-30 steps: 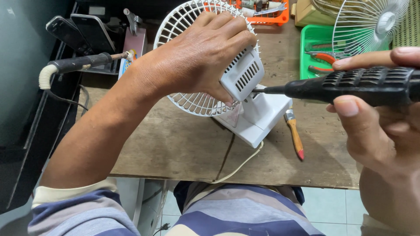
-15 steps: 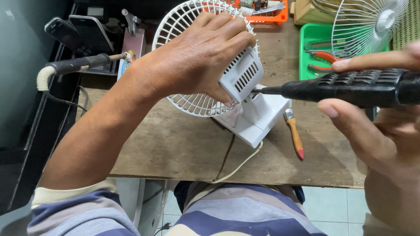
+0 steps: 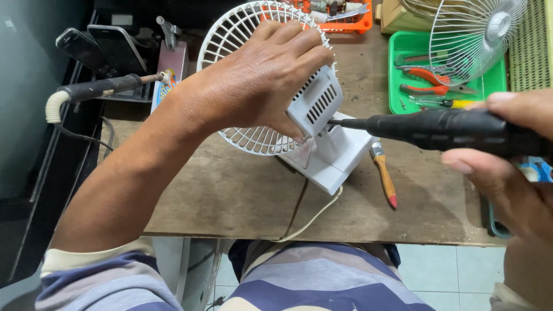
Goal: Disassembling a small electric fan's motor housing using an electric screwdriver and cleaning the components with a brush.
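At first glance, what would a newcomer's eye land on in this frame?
The left hand gripping a small white fan at the centre of the wooden bench. From the right, the right hand drives a black screwdriver into the fan's rear housing. Behind sits a green tray of pliers.

Even bright daylight, soft shadows under white fan on wooden table. Upper left of frame dim. Right hand at right edge oversized, slightly soft. No glare.
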